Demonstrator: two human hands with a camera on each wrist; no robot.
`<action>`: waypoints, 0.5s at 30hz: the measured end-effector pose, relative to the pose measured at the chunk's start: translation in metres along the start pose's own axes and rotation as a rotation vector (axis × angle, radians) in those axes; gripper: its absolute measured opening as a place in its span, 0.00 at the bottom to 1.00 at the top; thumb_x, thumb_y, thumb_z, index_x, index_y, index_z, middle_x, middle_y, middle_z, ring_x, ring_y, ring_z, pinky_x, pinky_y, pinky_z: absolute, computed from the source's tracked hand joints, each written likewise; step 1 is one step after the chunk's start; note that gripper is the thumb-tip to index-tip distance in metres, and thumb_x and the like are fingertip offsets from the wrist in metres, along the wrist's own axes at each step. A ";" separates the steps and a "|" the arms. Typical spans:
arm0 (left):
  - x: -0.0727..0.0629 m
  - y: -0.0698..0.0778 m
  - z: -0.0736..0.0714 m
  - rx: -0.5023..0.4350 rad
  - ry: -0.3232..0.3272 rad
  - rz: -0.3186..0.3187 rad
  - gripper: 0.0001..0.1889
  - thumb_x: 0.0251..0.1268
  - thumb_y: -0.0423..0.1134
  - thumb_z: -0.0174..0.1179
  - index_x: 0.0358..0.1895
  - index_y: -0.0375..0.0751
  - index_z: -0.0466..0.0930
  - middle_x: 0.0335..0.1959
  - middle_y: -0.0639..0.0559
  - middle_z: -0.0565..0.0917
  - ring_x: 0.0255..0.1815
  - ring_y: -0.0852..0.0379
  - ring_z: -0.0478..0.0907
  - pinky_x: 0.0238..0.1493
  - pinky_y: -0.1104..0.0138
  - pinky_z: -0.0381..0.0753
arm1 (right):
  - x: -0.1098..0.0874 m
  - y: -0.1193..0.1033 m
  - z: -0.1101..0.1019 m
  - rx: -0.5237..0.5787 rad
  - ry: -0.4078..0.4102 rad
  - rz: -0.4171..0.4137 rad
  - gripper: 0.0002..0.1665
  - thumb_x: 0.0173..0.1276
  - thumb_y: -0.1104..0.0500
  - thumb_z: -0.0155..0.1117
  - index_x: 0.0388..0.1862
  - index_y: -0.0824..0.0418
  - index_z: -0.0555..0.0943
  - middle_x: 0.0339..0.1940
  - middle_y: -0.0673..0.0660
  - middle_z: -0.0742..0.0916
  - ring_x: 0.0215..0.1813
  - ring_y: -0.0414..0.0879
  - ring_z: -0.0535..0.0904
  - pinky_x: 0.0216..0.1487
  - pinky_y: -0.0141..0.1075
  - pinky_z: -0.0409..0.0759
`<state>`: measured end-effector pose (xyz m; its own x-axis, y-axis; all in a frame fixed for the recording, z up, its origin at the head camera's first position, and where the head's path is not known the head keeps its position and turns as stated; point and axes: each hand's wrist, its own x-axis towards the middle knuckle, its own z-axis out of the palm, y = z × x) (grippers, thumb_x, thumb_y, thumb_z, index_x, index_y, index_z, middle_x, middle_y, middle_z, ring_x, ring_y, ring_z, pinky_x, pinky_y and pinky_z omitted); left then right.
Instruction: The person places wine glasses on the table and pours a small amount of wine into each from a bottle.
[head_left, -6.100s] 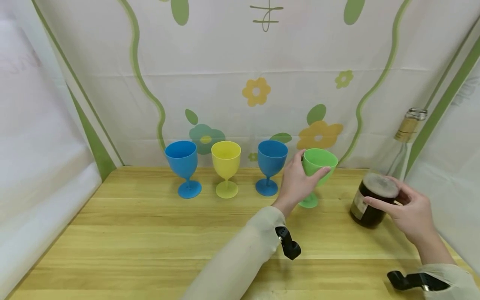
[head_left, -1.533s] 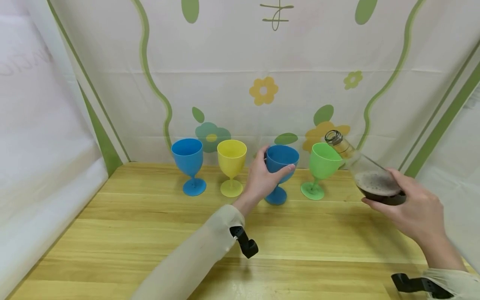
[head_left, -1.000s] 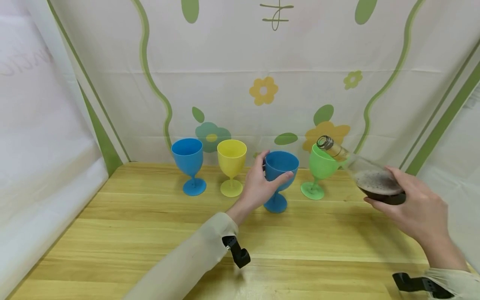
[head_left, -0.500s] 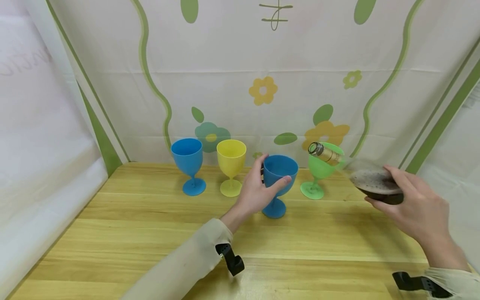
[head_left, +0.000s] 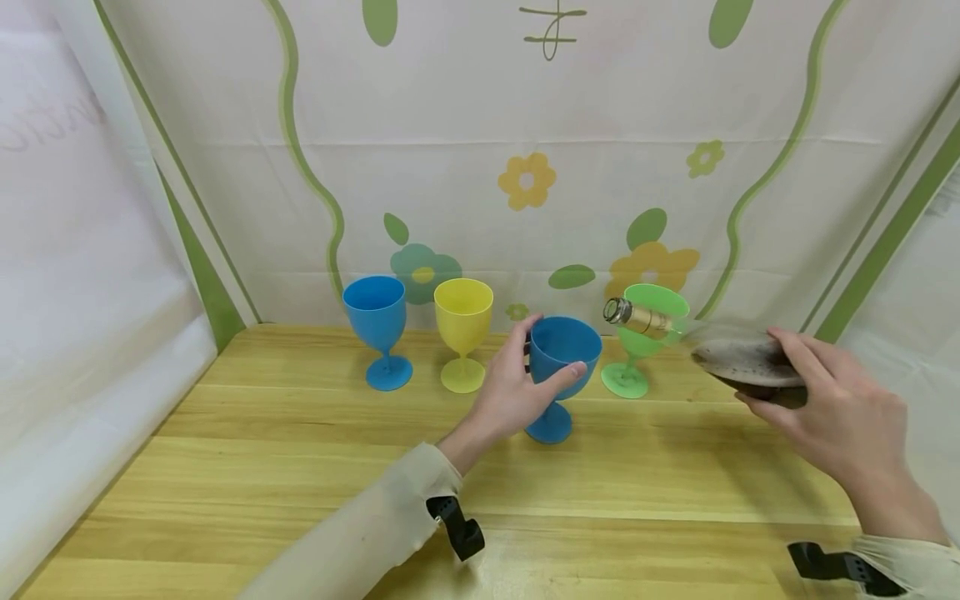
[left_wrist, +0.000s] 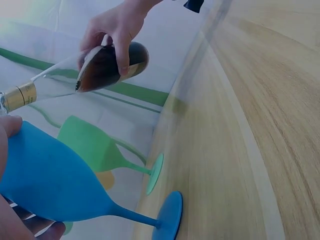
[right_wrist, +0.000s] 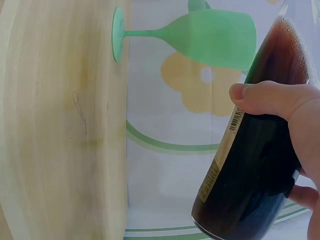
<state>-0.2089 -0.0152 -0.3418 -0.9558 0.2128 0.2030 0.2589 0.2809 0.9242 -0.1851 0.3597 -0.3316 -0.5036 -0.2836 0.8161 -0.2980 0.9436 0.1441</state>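
Observation:
My left hand grips the bowl of a blue plastic goblet, thumb on the near side, other fingers mostly hidden behind. Whether its foot touches the table cannot be told. My right hand holds a clear glass wine bottle around its lower body, tipped far over above the table. Dark, foamy liquid lies in the bottle's body. The bottle's mouth points left, just right of the blue goblet's rim in the head view; no stream shows. Behind the neck stands a green goblet, partly covered.
A yellow goblet and another blue goblet stand upright left of my left hand, near the back of the wooden table. A white flowered cloth hangs behind, with cloth at both sides.
Earlier my left hand held the green goblet while the bottle stood upright. Since then that hand took the blue goblet and brought it nearer me; the bottle was lifted and tipped progressively left.

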 end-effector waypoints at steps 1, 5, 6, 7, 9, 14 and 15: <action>0.000 0.000 0.000 -0.002 -0.003 0.002 0.47 0.70 0.60 0.68 0.86 0.58 0.53 0.83 0.47 0.67 0.78 0.40 0.73 0.71 0.42 0.80 | 0.001 0.000 0.000 -0.002 0.002 -0.003 0.63 0.67 0.10 0.31 0.66 0.58 0.82 0.51 0.71 0.88 0.46 0.70 0.85 0.19 0.62 0.75; -0.001 0.000 -0.001 -0.013 -0.009 -0.004 0.47 0.70 0.61 0.68 0.85 0.59 0.53 0.83 0.47 0.67 0.77 0.39 0.73 0.70 0.41 0.80 | 0.002 -0.001 -0.001 -0.007 -0.004 -0.005 0.63 0.67 0.11 0.30 0.67 0.57 0.82 0.53 0.70 0.88 0.48 0.70 0.84 0.21 0.63 0.75; -0.001 -0.001 -0.001 -0.017 -0.010 -0.006 0.47 0.69 0.61 0.68 0.85 0.59 0.54 0.83 0.47 0.67 0.77 0.39 0.73 0.70 0.41 0.80 | 0.002 -0.001 -0.002 -0.009 -0.007 -0.005 0.63 0.67 0.11 0.30 0.67 0.58 0.82 0.53 0.70 0.88 0.49 0.70 0.84 0.21 0.64 0.76; -0.001 -0.001 -0.001 -0.020 -0.009 -0.007 0.46 0.69 0.61 0.68 0.85 0.59 0.54 0.83 0.47 0.67 0.77 0.39 0.73 0.70 0.41 0.80 | 0.002 -0.001 -0.002 -0.012 -0.009 -0.006 0.63 0.67 0.11 0.30 0.67 0.58 0.82 0.54 0.70 0.88 0.49 0.70 0.84 0.22 0.64 0.76; -0.001 -0.002 -0.001 -0.024 -0.008 -0.007 0.46 0.69 0.61 0.68 0.85 0.60 0.54 0.82 0.47 0.67 0.76 0.39 0.74 0.69 0.41 0.80 | 0.003 -0.001 -0.003 -0.018 -0.006 -0.009 0.62 0.68 0.12 0.30 0.68 0.58 0.82 0.54 0.70 0.88 0.50 0.70 0.84 0.22 0.63 0.76; -0.001 -0.004 0.000 -0.035 0.001 0.010 0.45 0.70 0.60 0.68 0.84 0.60 0.55 0.82 0.47 0.68 0.75 0.39 0.75 0.69 0.41 0.81 | 0.004 -0.001 -0.004 -0.032 0.016 -0.017 0.60 0.70 0.14 0.31 0.68 0.59 0.82 0.54 0.70 0.87 0.50 0.70 0.84 0.22 0.64 0.75; -0.001 -0.005 0.000 -0.039 0.003 0.014 0.45 0.70 0.60 0.68 0.84 0.60 0.55 0.82 0.47 0.69 0.75 0.39 0.75 0.69 0.41 0.81 | 0.004 -0.001 -0.004 -0.032 0.019 -0.015 0.60 0.70 0.14 0.31 0.68 0.59 0.82 0.54 0.70 0.87 0.51 0.70 0.84 0.23 0.64 0.75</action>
<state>-0.2090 -0.0164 -0.3466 -0.9524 0.2136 0.2173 0.2669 0.2408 0.9332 -0.1834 0.3580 -0.3264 -0.4837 -0.2946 0.8242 -0.2794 0.9444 0.1736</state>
